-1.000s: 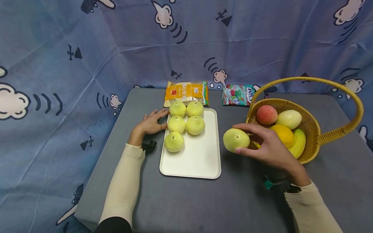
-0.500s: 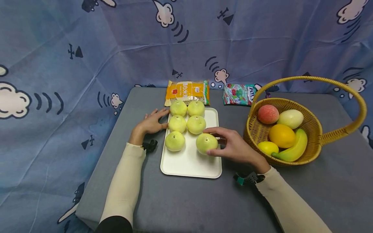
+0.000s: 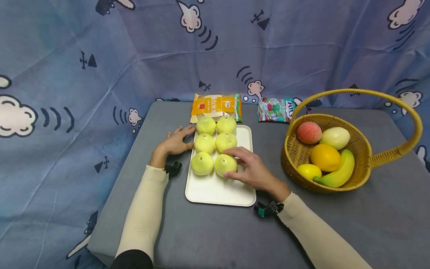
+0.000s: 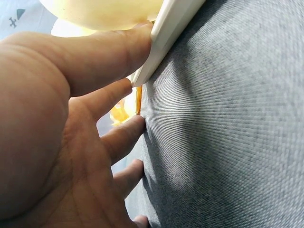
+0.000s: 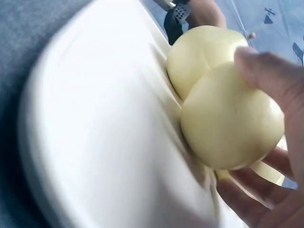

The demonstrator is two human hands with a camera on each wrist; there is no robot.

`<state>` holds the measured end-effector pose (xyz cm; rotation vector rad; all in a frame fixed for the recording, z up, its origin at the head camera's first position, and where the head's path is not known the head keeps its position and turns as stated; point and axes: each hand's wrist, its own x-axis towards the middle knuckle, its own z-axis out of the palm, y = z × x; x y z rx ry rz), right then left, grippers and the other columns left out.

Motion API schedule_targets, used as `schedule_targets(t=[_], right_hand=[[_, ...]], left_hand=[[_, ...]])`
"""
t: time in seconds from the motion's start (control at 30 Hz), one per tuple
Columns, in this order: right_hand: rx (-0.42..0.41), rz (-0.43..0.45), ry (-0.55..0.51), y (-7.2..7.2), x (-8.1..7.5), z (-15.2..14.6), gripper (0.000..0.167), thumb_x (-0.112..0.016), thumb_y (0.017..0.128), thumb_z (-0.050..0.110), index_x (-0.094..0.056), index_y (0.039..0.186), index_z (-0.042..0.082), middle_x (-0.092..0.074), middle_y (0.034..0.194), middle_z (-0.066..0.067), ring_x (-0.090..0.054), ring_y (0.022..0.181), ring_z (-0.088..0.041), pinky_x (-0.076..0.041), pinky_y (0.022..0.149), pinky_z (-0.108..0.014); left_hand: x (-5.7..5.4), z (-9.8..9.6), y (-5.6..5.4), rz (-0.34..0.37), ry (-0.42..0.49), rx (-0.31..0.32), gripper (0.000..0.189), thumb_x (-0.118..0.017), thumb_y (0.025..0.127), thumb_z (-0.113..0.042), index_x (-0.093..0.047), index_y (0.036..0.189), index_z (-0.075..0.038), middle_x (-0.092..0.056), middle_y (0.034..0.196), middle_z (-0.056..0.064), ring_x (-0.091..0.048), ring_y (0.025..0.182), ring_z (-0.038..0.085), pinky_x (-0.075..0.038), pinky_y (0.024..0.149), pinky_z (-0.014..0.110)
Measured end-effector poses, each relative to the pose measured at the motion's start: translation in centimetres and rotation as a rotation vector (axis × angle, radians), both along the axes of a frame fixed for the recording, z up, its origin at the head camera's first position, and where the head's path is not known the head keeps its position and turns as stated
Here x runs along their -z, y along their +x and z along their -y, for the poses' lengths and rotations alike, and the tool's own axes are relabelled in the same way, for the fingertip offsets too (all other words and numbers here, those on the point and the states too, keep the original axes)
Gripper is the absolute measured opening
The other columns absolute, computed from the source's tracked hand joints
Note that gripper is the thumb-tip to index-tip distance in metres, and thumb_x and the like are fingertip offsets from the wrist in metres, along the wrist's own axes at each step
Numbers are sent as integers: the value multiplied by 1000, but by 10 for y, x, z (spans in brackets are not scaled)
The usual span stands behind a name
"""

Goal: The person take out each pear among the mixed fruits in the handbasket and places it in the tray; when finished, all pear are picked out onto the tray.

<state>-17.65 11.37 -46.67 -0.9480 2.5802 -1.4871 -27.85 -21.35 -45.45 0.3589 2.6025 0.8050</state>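
My right hand (image 3: 253, 170) holds a round pale-green fruit (image 3: 224, 166) between thumb and fingers, low over the white tray (image 3: 218, 192). In the right wrist view that fruit (image 5: 232, 116) sits beside another pale-green fruit (image 5: 202, 54). Several more like it stand in two columns on the tray's upper part, one of them a fruit (image 3: 202, 163) just left of the held one. At the tray's left edge rests my left hand (image 3: 176, 142), fingers spread and fairly straight. The left wrist view has its thumb (image 4: 104, 57) against the tray's rim (image 4: 159, 47), the other fingertips down on the grey cloth.
To the right stands a yellow wicker basket (image 3: 289, 164) with a tall handle, holding a peach (image 3: 309, 132), a banana (image 3: 339, 172), an orange fruit (image 3: 325, 157) and others. Behind the tray lie an orange food packet (image 3: 216, 106) and a green snack bag (image 3: 275, 109).
My right hand has carried the pale-green fruit left from beside the basket to the tray, next to the front left fruit. My left hand has stayed at the tray's edge.
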Motion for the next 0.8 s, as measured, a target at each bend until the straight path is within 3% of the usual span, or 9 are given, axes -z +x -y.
schedule_targets(t=[0.07,0.17,0.6,0.8], right_hand=[[30,-72,34,2,-3,0,66,-98,85,23,-70,143,12,-68,143,-8,-67,127,-24,-66,97,-43],[46,-112,56,4,-6,-1,67,-99,83,20,-70,143,12,-66,143,-10,-67,126,-27,-66,93,-45],[48,-106,68,6,-5,-2,68,-97,85,17,-67,145,10,-66,143,-11,-67,128,-28,-66,95,-45],[16,-106,103,6,-22,-17,71,-97,86,18,-65,148,7,-66,145,-13,-69,128,-35,-65,101,-49]], left_hand=[[-1,-1,0,-1,6,-4,77,-67,108,-33,-31,175,-21,-17,185,5,1,173,38,12,132,73],[-1,-1,1,-1,6,-5,77,-67,108,-33,-32,175,-21,-17,185,5,0,173,38,11,132,73],[-1,-1,1,-2,-9,-3,77,-67,109,-33,-30,176,-21,-16,186,7,0,172,39,11,132,73],[-2,-1,1,2,-7,-4,77,-67,109,-33,-30,176,-22,-16,186,6,1,173,38,11,132,73]])
